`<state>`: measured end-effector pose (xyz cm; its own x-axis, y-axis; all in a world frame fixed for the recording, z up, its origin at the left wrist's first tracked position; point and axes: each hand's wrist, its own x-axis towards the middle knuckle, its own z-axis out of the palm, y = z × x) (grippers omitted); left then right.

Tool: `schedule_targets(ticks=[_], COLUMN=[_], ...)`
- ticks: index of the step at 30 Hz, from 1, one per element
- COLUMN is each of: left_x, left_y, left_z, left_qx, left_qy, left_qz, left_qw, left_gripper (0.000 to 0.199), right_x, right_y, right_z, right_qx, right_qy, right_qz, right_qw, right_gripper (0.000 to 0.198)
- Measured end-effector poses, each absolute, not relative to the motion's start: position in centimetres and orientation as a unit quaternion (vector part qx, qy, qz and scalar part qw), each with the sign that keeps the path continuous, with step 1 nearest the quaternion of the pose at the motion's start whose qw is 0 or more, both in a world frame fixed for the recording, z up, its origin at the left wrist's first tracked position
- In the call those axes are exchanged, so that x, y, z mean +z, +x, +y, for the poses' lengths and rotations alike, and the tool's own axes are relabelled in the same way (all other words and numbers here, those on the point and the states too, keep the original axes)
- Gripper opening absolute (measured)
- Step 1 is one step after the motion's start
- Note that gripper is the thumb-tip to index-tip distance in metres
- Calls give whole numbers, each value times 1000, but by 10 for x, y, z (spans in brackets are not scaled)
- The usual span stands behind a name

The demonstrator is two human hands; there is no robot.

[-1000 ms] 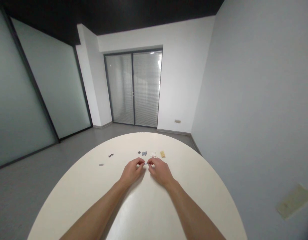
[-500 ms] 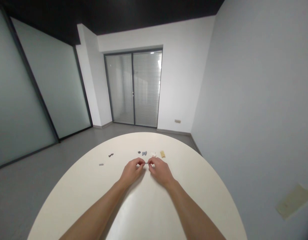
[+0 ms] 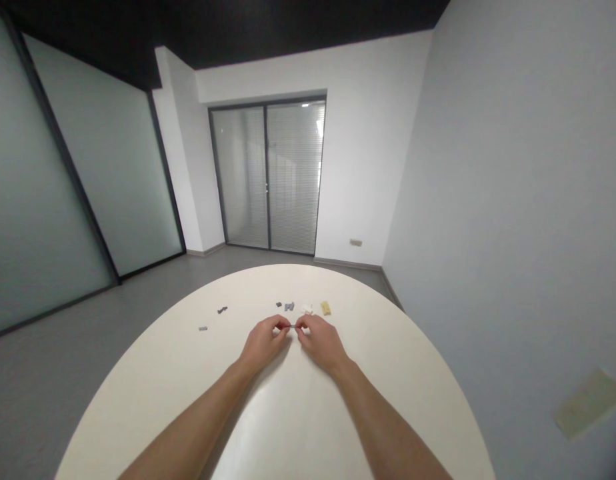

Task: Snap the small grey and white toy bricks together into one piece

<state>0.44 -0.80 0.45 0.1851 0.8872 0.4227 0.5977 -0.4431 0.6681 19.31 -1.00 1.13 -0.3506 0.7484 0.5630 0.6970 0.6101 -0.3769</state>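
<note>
Over the middle of the round white table (image 3: 308, 413), my left hand (image 3: 264, 341) and my right hand (image 3: 318, 339) meet almost tip to tip. Between them they pinch a small thin grey piece (image 3: 292, 327), each with thumb and forefinger on one end. Fingers cover most of it, so its exact kind cannot be made out. Just beyond the hands lie a grey-blue piece cluster (image 3: 289, 307), a small dark piece (image 3: 279, 305), white pieces (image 3: 307, 309) and a yellow piece (image 3: 326, 308).
Farther left on the table are a dark grey piece (image 3: 223, 310) and a light grey piece (image 3: 203, 328). A grey wall (image 3: 513, 200) rises to the right. Glass doors (image 3: 267, 177) stand behind the table, and frosted panels (image 3: 98, 153) on the left.
</note>
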Motion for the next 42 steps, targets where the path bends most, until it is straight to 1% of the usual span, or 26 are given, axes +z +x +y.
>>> schedule_targets(ticks=[13,23,35,42], left_x=[5,6,9,12], left_y=[4,6,8,10], left_z=[-8,-9,-13,-15], left_qx=[396,398,377,380], left_qy=[749,750,749,747], left_qz=[499,500,517,517], left_qw=[183,172,174,177], left_gripper=[20,19,20,18], right_x=[9,12,14,15], right_y=[194,194,194,193], right_z=[-7,-9,-11,-12], right_qx=[36,40,57,61], right_qy=[-437,-450,-435,-446], right_qz=[-822,-815,-818,-813], right_qw=[363,362,371,369], right_gripper=[15,12,14,10])
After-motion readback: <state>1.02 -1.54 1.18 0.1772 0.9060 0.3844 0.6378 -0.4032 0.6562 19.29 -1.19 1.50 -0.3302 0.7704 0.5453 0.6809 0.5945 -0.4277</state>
